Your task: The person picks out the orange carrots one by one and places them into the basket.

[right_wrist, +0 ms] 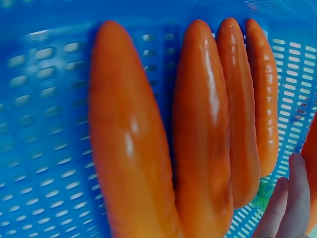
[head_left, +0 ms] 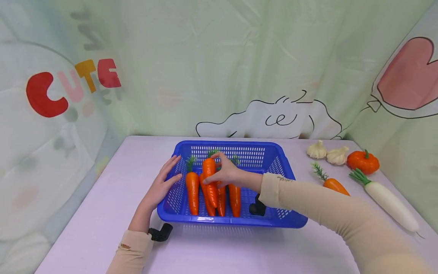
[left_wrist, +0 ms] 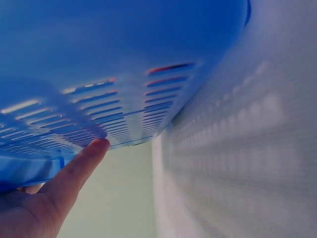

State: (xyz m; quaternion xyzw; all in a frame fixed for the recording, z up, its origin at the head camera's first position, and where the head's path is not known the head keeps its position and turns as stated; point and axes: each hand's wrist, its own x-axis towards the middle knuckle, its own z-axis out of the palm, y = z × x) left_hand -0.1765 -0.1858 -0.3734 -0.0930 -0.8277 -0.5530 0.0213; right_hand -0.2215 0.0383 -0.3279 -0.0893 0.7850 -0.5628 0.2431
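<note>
A blue plastic basket (head_left: 232, 219) holds several carrots with green tops. In my right hand (head_left: 226, 170) is a carrot (head_left: 209, 171), pinched between thumb and fingers above the others. At the right edge of the right wrist view, the fingers (right_wrist: 297, 193) touch this carrot's orange side (right_wrist: 313, 168). Below lie more carrots, side by side, among them a left one (head_left: 192, 194) and a right one (head_left: 235, 201). My left hand (head_left: 161, 186) rests against the basket's left side with fingers extended. From the left wrist, one finger (left_wrist: 81, 171) shows against the slotted wall (left_wrist: 129, 89).
On the table's right stand two garlic bulbs (head_left: 316, 149), a small orange pumpkin (head_left: 363, 162), another carrot (head_left: 336, 186) and a white radish (head_left: 391, 203). My right sleeve (head_left: 318, 198) crosses over the basket's right side. A printed curtain (head_left: 191, 68) hangs behind the table.
</note>
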